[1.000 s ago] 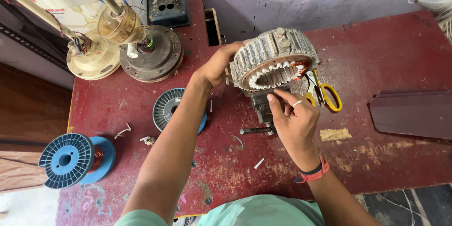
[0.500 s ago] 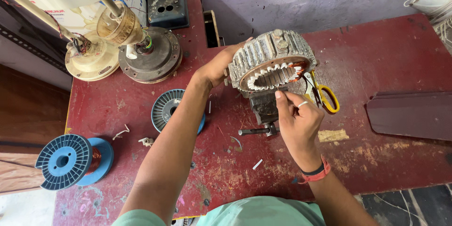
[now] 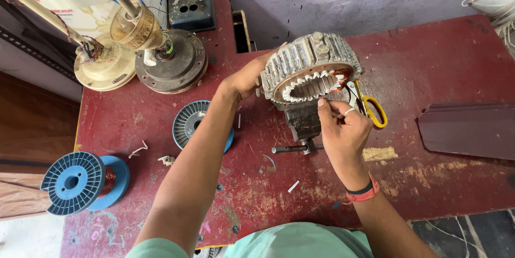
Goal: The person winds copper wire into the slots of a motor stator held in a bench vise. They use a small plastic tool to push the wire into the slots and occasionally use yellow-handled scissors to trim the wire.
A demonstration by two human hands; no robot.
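A round grey motor stator with white slot liners and copper winding stands clamped in a small bench vise on a red table. My left hand grips the stator's left rim. My right hand is at the stator's lower front edge, thumb and fingers pinched together at the slots; what they pinch is too small to tell. A red and black band sits on my right wrist.
Yellow-handled scissors lie just right of the stator. Two blue wire spools sit at the left. Two fan motor housings stand at the back left, a dark fan blade at the right.
My right hand has shifted slightly along the stator's lower front edge, fingers still pinched there. My left hand stays on the rim.
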